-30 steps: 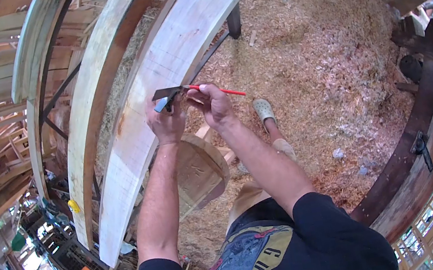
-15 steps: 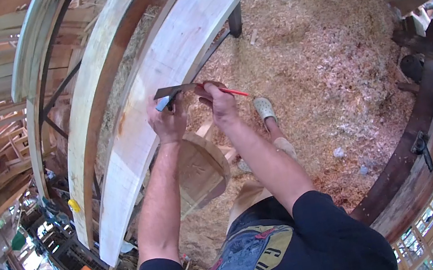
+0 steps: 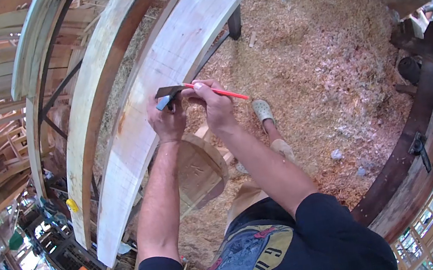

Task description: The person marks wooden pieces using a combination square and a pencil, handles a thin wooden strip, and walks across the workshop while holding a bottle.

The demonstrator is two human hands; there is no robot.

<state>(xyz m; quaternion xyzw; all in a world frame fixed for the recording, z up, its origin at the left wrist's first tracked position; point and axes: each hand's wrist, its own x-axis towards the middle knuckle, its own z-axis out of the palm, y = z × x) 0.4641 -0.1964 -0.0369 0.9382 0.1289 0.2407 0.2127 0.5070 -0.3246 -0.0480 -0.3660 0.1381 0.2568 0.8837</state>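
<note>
Pencil [image 3: 233, 95] in right hand [image 3: 216, 103] nearer blade [image 3: 168, 91]; shirt [image 3: 328, 253] shows "G", "S".

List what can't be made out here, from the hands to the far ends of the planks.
All in the head view:
- Left hand: its palm side, and the part of the dark blade tool inside its grip, hidden by the hand.
- Red pencil: tip too small to tell whether it touches the blade.
- Pale curved plank: far end cut off by the top edge.
- Lower-left clutter: too small and blurred.
</note>
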